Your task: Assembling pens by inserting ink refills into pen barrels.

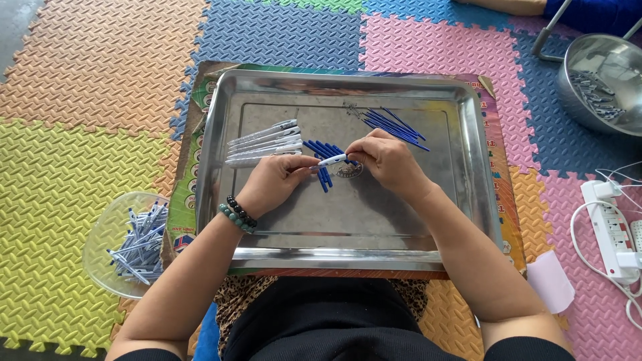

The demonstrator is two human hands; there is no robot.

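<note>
Blue caps (326, 155) and refills (393, 126) beside pen-holding hands (334, 175).

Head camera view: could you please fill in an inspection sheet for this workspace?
Surface: steel tray on printed cardboard over coloured foam mats.
Job's things: white pen barrel held between both hands; white barrels stacked at tray left; blue caps mid-tray; blue refills behind.
Clutter: clear bowl of pens at left; steel bowl of small parts at right.
Hands: left hand and right hand both pinch the barrel.
Cables: white power strip with cords.
Surroundings: another person's arm at top edge.
</note>
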